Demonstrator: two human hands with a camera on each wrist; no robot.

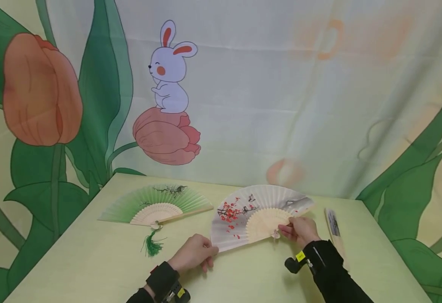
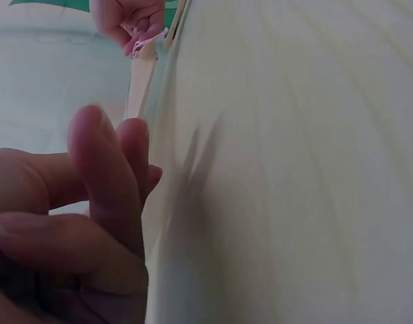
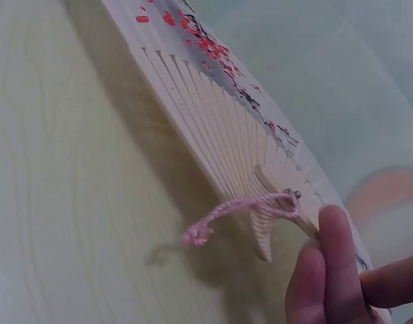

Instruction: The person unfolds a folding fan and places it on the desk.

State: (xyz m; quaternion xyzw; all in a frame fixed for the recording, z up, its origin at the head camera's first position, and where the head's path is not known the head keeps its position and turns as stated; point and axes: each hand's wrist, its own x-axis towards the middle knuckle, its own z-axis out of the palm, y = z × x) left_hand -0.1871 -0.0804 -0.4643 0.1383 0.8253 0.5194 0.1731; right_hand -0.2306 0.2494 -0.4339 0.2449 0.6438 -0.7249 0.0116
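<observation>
A spread folding fan [image 1: 256, 216], white-grey with red blossoms and pale ribs, is held up between both hands over the table. The left hand [image 1: 194, 254] pinches its lower left corner between thumb and fingers. At the fan's right side the right hand [image 1: 302, 231] grips the outer rib close to the pivot. In the right wrist view a pink cord [image 3: 240, 206] hangs from the pivot, and the fan's shadow falls on the table below. Seen edge-on in the left wrist view, the fan's outer rib [image 2: 140, 84] runs from the left fingertips toward the right hand.
An opened green fan [image 1: 190, 200] with a green tassel [image 1: 153, 244] lies on the left of the pale yellow table [image 1: 92, 261]. Beyond the right hand lies a folded fan [image 1: 333, 225]. A printed cloth [image 1: 243, 105] hangs behind the table.
</observation>
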